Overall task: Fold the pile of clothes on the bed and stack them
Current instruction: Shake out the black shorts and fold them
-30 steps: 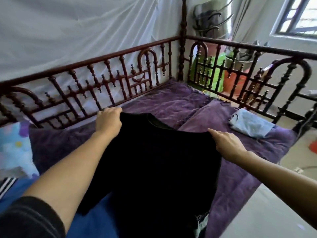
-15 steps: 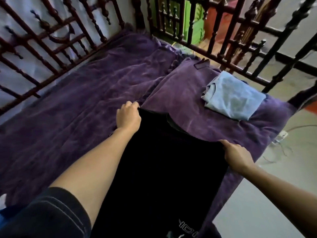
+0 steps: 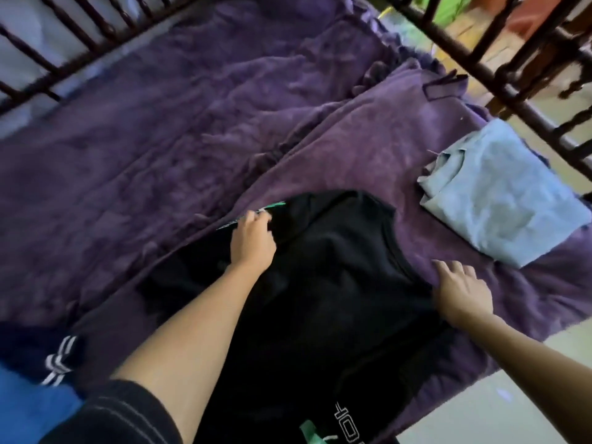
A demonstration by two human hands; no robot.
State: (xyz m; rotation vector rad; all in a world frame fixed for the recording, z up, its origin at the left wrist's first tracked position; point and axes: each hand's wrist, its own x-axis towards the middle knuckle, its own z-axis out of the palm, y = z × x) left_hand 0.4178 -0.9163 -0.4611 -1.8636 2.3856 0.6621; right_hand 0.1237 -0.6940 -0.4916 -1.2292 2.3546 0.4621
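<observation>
Black shirt (image 3: pixel 336 283) now flat on bed (image 3: pixel 160 155). Left hand (image 3: pixel 253 240) fingers clamped on it, right hand (image 3: pixel 461 293) fingers apart. Laying-out step; next, fold sleeves in.

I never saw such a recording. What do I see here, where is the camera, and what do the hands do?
There is no machine: a person folds clothes with bare hands. The camera sits on the head and looks down. A black shirt lies on a purple blanket. The left hand grips the shirt's far edge; the right hand rests open at its side edge. A folded blue garment lies apart, near the rail.
</observation>
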